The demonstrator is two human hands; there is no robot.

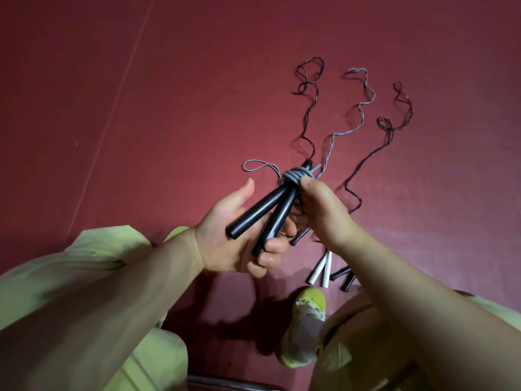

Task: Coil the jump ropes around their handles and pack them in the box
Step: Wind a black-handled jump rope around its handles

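Item one: pair of smooth black plastic handles [262,213], held in my left grip [239,238]; grey cord coil [296,176], nearly wound, pinched by my right grip [318,204]. Three ropes on the red floor [141,108] uncoiled; box unseen.

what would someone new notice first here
Centre frame, the left hand holds two black handles while the right hand pinches the grey rope coiled around their tops. Beyond, three ropes snake across the red floor, with white handles by a yellow shoe.
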